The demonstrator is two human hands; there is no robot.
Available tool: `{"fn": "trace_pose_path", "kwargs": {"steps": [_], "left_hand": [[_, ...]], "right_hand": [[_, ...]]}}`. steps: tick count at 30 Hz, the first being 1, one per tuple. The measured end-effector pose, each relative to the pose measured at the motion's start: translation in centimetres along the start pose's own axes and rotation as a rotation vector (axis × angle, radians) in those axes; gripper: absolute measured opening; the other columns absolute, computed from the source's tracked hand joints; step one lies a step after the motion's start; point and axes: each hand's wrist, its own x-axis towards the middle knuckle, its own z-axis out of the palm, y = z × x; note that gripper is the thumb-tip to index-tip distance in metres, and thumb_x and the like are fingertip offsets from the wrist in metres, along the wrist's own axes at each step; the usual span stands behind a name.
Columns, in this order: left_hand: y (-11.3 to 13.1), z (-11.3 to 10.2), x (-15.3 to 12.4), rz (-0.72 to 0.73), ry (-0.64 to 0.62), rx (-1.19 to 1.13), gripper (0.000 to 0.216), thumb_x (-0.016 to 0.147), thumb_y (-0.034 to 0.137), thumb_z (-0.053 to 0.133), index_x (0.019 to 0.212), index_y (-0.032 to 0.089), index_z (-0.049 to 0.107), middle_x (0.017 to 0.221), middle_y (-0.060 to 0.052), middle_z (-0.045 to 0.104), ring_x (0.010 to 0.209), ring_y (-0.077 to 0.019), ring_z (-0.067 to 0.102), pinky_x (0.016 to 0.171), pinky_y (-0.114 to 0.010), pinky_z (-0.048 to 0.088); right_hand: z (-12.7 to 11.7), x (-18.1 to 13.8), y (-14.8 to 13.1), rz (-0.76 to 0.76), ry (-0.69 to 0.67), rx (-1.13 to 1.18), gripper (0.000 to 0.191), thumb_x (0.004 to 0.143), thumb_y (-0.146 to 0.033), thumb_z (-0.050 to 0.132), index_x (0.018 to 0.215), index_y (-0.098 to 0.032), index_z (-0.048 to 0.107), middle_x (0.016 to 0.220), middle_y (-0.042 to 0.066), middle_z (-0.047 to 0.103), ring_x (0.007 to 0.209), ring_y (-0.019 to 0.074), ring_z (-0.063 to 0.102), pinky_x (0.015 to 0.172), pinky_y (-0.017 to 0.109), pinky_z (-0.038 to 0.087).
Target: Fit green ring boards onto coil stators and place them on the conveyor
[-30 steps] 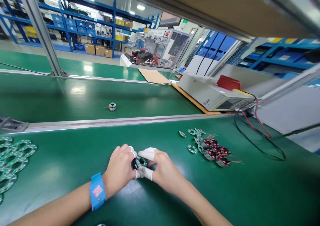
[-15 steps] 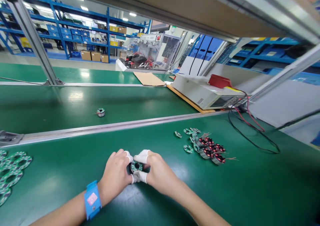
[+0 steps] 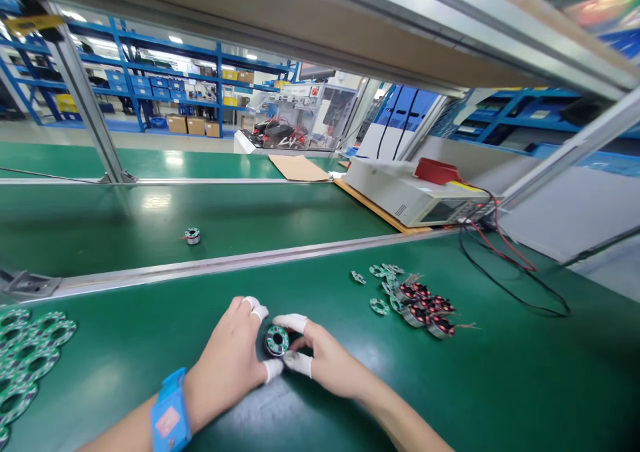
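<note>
Well, left hand (image 3: 227, 349) gaping empty; right hand (image 3: 333, 359) half-curling round board-topped coil (image 3: 277, 343), grip unclear; similarly topped unit (image 3: 193, 237) sitting beyond left hand, bare coils (image 3: 426, 307) remaining beyond right.

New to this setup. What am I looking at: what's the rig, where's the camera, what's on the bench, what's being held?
There is no robot here: you see a person's left hand and right hand, with white finger cots on some fingers and a blue wristband on the left wrist. The view comes from one camera worn on the head, looking forward and down.

On the green worktop, ring-shaped circuit boards lie at far left. More boards lie at right, beside what look like wound motor stators. Beyond the metal rail sits one board-topped unit.

Between the hands is a similar round unit. The right thumb and fingers appear to hold it; the left hand is open around its other side.
</note>
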Motion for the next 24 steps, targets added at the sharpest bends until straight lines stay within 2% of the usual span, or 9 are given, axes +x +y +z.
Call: {"fn": "trace_pose_path", "kwargs": {"steps": [2, 4, 6, 8, 11, 14, 19, 22, 24], "left_hand": [[0.3, -0.4, -0.4, 0.108, -0.007, 0.038, 0.024, 0.071, 0.007, 0.057, 0.093, 0.016, 0.058, 0.1, -0.006, 0.056, 0.093, -0.0208, 0.051, 0.083, -0.033, 0.046], [0.3, -0.2, -0.8, 0.218, -0.06, 0.116, 0.022, 0.075, 0.0, 0.047, 0.083, 0.016, 0.059, 0.091, -0.005, 0.059, 0.085, -0.0179, 0.054, 0.078, -0.03, 0.049], [0.2, 0.3, -1.0, 0.295, -0.085, 0.199, 0.023, 0.08, -0.001, 0.042, 0.08, 0.015, 0.059, 0.085, -0.004, 0.06, 0.08, -0.017, 0.056, 0.075, -0.029, 0.051], [-0.1, 0.9, -1.2, 0.369, -0.066, 0.273, 0.024, 0.082, 0.0, 0.04, 0.082, 0.014, 0.061, 0.086, -0.005, 0.062, 0.084, -0.0184, 0.057, 0.079, -0.031, 0.051], [-0.5, 1.4, -1.4, 0.496, -0.014, 0.411, 0.025, 0.081, 0.0, 0.041, 0.083, 0.011, 0.063, 0.09, -0.01, 0.064, 0.096, -0.0243, 0.057, 0.086, -0.037, 0.049], [-0.3, 1.8, -1.5, 0.575, 0.007, 0.523, 0.026, 0.08, 0.0, 0.042, 0.085, 0.008, 0.066, 0.091, -0.016, 0.065, 0.099, -0.0292, 0.057, 0.086, -0.041, 0.047], [0.2, 1.3, -1.5, 0.545, -0.067, 0.514, 0.027, 0.08, 0.001, 0.041, 0.086, 0.007, 0.067, 0.092, -0.018, 0.064, 0.103, -0.0317, 0.055, 0.089, -0.044, 0.044], [0.3, 0.2, -1.1, 0.373, -0.138, 0.318, 0.026, 0.082, 0.004, 0.043, 0.09, 0.012, 0.066, 0.093, -0.012, 0.064, 0.095, -0.0247, 0.057, 0.086, -0.036, 0.045], [0.3, -0.3, -0.5, 0.224, -0.125, 0.118, 0.021, 0.083, 0.015, 0.05, 0.1, 0.016, 0.062, 0.101, -0.009, 0.061, 0.094, -0.0212, 0.057, 0.085, -0.032, 0.046]], "right_hand": [[0.2, 0.1, 0.2, -0.007, 0.015, -0.025, 0.044, 0.07, -0.012, 0.058, 0.114, -0.02, 0.057, 0.112, 0.008, 0.058, 0.088, 0.018, 0.059, 0.078, 0.033, 0.051], [0.5, 0.2, 0.4, -0.013, 0.039, -0.046, 0.044, 0.069, -0.009, 0.056, 0.112, -0.019, 0.058, 0.108, 0.008, 0.059, 0.087, 0.0176, 0.058, 0.076, 0.032, 0.051], [0.7, 0.3, 0.4, -0.011, 0.07, -0.073, 0.043, 0.068, -0.008, 0.056, 0.11, -0.018, 0.058, 0.106, 0.008, 0.06, 0.086, 0.0178, 0.058, 0.074, 0.031, 0.05], [1.0, 0.3, 0.1, -0.001, 0.1, -0.108, 0.043, 0.066, -0.007, 0.056, 0.108, -0.016, 0.059, 0.102, 0.008, 0.061, 0.084, 0.0176, 0.058, 0.072, 0.03, 0.05], [1.3, 0.3, -0.3, 0.007, 0.14, -0.164, 0.043, 0.063, -0.003, 0.055, 0.104, -0.016, 0.06, 0.095, 0.006, 0.063, 0.078, 0.0158, 0.057, 0.067, 0.027, 0.049], [1.6, 0.3, -0.6, -0.02, 0.173, -0.212, 0.043, 0.063, -0.001, 0.053, 0.102, -0.017, 0.061, 0.09, 0.005, 0.063, 0.074, 0.0148, 0.057, 0.064, 0.026, 0.048], [1.2, 0.1, -1.0, -0.049, 0.155, -0.254, 0.045, 0.064, -0.001, 0.052, 0.104, -0.018, 0.061, 0.095, 0.006, 0.063, 0.077, 0.0154, 0.058, 0.065, 0.026, 0.049], [0.0, -0.8, -2.3, -0.047, 0.201, -0.306, 0.038, 0.066, -0.004, 0.054, 0.101, -0.018, 0.063, 0.092, 0.006, 0.064, 0.078, 0.0164, 0.059, 0.067, 0.027, 0.049], [-0.7, -1.7, -3.5, -0.033, 0.073, -0.31, 0.028, 0.066, -0.002, 0.052, 0.084, -0.017, 0.067, 0.076, 0.002, 0.065, 0.069, 0.0142, 0.059, 0.062, 0.023, 0.047]]}}
